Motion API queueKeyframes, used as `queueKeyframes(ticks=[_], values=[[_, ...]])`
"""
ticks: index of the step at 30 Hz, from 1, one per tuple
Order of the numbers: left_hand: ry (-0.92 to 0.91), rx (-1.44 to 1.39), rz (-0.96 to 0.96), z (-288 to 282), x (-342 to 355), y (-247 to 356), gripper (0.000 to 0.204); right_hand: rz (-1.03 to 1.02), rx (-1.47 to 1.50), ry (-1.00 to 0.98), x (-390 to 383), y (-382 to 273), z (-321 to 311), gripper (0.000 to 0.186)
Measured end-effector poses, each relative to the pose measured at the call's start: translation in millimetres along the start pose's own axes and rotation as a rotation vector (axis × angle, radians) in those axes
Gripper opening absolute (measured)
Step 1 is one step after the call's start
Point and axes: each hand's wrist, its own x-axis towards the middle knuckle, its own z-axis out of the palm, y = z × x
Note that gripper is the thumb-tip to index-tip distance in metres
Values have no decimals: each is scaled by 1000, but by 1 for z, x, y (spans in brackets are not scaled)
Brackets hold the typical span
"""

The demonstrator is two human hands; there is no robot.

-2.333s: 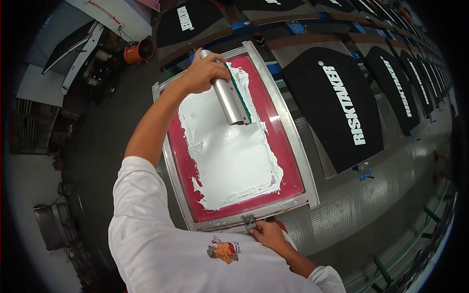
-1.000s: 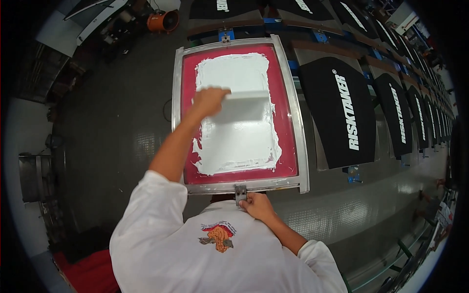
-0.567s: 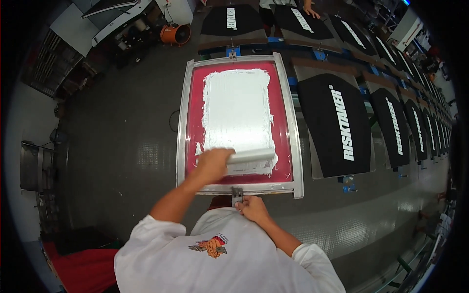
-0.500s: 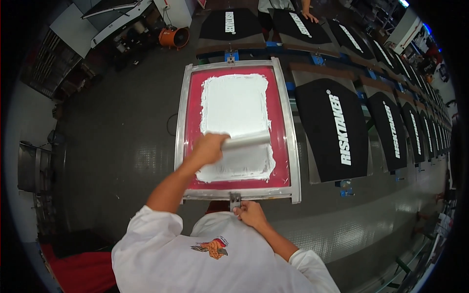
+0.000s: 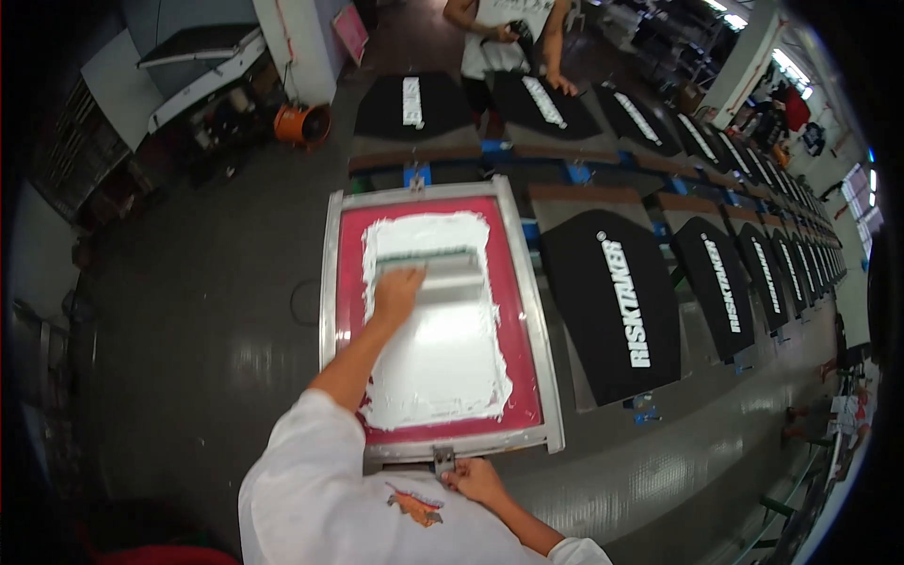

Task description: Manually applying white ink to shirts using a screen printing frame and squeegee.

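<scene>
Metal screen frame [image 5: 530, 320], red mesh [image 5: 521, 388]: holds white paste [image 5: 438, 363] inside rim | Squeegee [image 5: 454, 281]: lies across paste, nearer frame's far edge, extending rightward from left hand [image 5: 396, 294], clamped on left part | Right hand [image 5: 477, 481]: closed on grey bracket [image 5: 443, 459], frame's near edge

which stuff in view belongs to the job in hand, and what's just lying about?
Job:
- squeegee, in the left hand
- white paste
- red screen, under the paste
- bracket, right hand on it
- black panels, probably: white prints match the paste

Just about:
- orange fan, on the floor
- pink board, at the back
</scene>
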Motion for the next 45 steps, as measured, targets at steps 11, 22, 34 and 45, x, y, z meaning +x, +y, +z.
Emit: queueKeyframes(ticks=[11, 22, 34, 45], values=[[-251, -337, -408, -170, -46, 106, 41, -51, 149, -82, 7, 8, -1, 19], [-241, -370, -539, -220, -83, 151, 34, -147, 92, -156, 40, 33, 3, 24], [-166, -359, -522, -229, -108, 154, 35, -134, 133, -81, 32, 46, 8, 29], [-412, -303, -374, -220, -91, 162, 39, -125, -4, -66, 13, 19, -11, 38]])
